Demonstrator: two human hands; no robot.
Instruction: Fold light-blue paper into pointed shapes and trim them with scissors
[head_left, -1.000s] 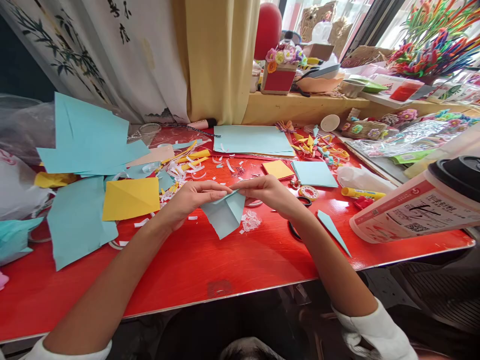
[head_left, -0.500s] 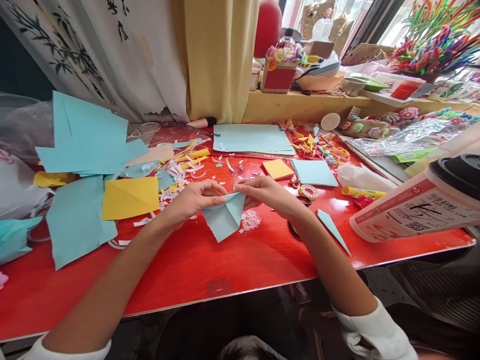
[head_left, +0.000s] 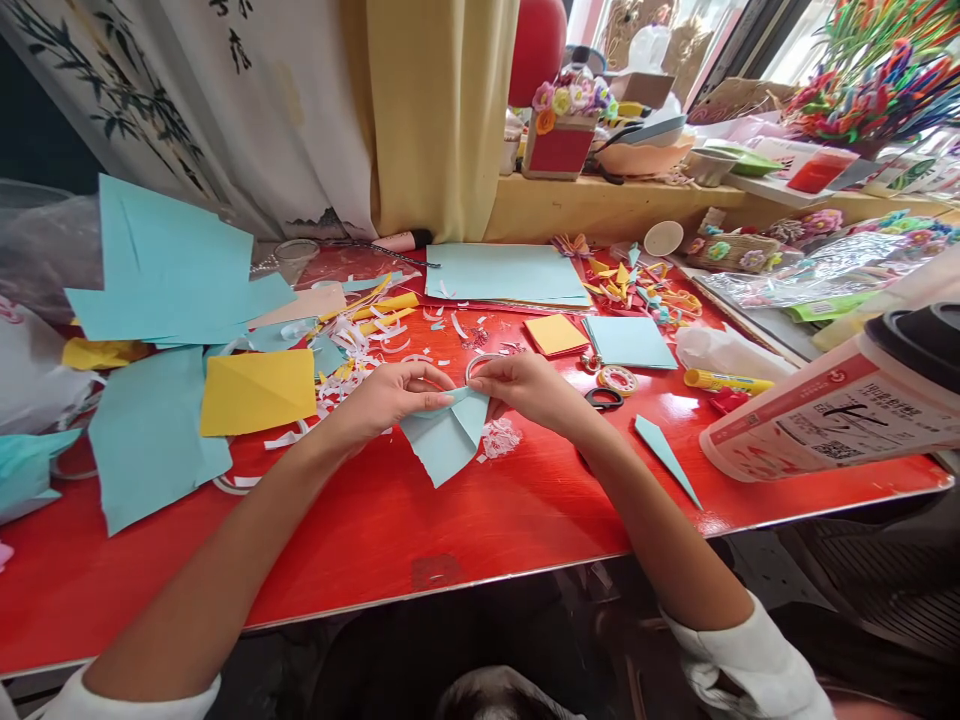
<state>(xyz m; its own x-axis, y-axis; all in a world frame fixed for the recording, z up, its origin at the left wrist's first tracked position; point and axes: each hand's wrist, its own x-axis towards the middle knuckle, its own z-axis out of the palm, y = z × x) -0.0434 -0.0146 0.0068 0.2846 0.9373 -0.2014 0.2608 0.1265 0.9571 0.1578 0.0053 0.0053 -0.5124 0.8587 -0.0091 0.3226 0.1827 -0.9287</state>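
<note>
Just above the red table, a light blue sheet of paper (head_left: pixel 444 442) hangs between my two hands, with creases and one edge folded over at the top. My left hand (head_left: pixel 401 392) pinches its upper left edge between thumb and fingers. At the upper right corner, my right hand (head_left: pixel 521 388) is closed on the same paper, some fingertips hidden behind it. Scissors with black handles (head_left: pixel 604 398) lie partly under my right forearm. Right of that arm rests a narrow folded blue paper piece (head_left: pixel 666 460).
A yellow square (head_left: pixel 259 392) and large blue sheets (head_left: pixel 161 435) lie left, beside paper scraps (head_left: pixel 349 375). Stacked blue paper (head_left: pixel 506 273) sits at the back, smaller blue squares (head_left: pixel 631 342) nearer. A tilted-looking paper cup (head_left: pixel 832 400) stands right, near a yellow glue stick (head_left: pixel 727 382).
Both hands keep their pinch on the blue paper, which has barely shifted. My right forearm has moved slightly left, showing more of the scissor handle. The view has shifted a little.
</note>
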